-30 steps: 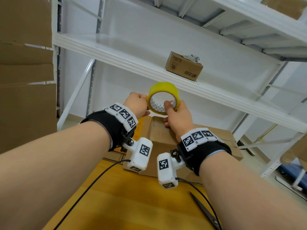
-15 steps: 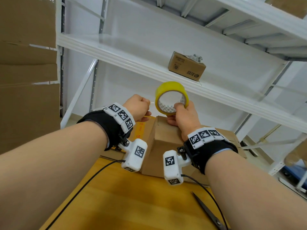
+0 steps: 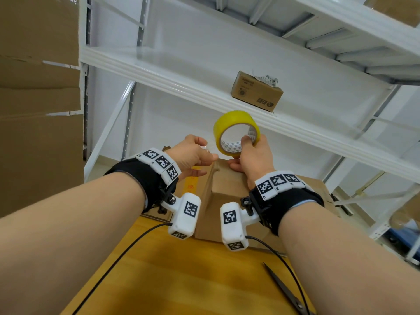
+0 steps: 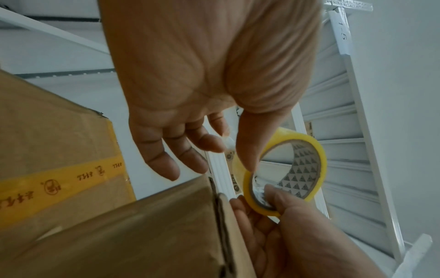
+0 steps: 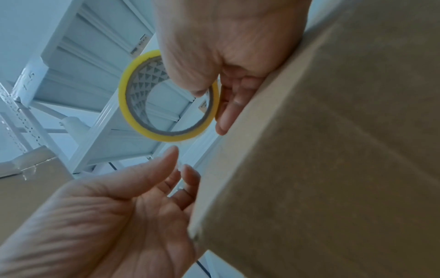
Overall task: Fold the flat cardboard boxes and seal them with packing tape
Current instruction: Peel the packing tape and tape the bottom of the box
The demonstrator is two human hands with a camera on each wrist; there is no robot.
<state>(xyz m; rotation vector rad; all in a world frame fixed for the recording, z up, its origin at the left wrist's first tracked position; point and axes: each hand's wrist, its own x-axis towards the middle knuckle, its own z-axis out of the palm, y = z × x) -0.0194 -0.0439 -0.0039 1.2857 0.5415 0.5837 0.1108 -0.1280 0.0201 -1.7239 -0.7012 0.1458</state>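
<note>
**Tape roll held up over the box**

The right hand (image 3: 254, 155) grips the yellow tape roll (image 3: 236, 131), thumb hooked inside the core and fingers round the outside, holding it just above the far top edge of the folded cardboard box (image 3: 223, 196). The left hand (image 3: 193, 155) pinches the clear tape end (image 4: 227, 143) between thumb and fingertips, just beside the roll. The box stands on the wooden counter (image 3: 181, 280), scissors (image 3: 286, 289) lying nearer, a white shelf (image 3: 159, 71) behind.
</note>
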